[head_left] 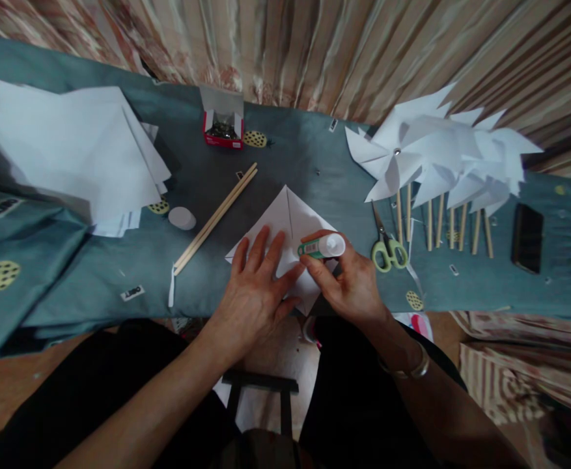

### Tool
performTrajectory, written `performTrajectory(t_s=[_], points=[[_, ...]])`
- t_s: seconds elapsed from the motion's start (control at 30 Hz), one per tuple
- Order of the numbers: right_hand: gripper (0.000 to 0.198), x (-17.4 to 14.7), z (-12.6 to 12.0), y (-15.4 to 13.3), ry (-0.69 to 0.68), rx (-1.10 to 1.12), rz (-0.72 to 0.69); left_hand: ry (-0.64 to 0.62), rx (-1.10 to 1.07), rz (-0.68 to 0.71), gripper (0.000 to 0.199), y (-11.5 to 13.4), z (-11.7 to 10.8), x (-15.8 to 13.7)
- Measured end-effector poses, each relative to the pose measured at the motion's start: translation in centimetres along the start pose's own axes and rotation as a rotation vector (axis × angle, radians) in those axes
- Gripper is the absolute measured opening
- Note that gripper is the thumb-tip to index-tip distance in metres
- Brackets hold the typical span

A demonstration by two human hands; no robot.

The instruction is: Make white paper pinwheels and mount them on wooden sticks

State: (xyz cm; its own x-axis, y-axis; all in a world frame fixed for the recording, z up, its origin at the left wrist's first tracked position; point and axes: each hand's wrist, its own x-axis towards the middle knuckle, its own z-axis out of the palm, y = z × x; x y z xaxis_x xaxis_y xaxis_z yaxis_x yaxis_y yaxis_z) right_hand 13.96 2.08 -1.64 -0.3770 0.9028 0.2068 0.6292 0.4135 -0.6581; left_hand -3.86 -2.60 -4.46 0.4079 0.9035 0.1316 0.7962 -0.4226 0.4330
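Your left hand (260,280) is laid flat upon the paper square (285,218), with the fingers open and a little spread; it presses on the left half of the paper and does not grasp anything. Your right hand (351,277) is closed around a glue stick (321,247) — its green end is directed to the middle of the paper square, and its white end looks up and to the right. Whether the glue touches the paper, I cannot tell, because your fingers are near and cover this place. A bracelet (419,365) is on your right wrist.

The paper square lies in front of you on the green tablecloth (295,153), one corner pointing away from you, and fold lines can be seen in it. To the left of the paper square there are two wooden sticks (217,218), side by side and slanted, then a small white cylinder (182,218), and farther left a pile of white sheets (70,150). Beyond the paper square, somewhat to its left, stands an open red box (223,133) with small shiny pieces inside. To the right of the paper square lie the scissors (387,251) with green handles; past them and farther from you, white pinwheels (441,150) overlap each other — their sticks point toward you. Rightmost from the paper square lies a dark phone (528,238).
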Motion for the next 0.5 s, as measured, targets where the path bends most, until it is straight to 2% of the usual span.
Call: performTrajectory(t_s=[0.5], points=[[0.022,0.19,0.28,0.58,0.029,-0.033,-0.04,0.007,-0.017,0.012,0.053,-0.01,-0.04,0.02]])
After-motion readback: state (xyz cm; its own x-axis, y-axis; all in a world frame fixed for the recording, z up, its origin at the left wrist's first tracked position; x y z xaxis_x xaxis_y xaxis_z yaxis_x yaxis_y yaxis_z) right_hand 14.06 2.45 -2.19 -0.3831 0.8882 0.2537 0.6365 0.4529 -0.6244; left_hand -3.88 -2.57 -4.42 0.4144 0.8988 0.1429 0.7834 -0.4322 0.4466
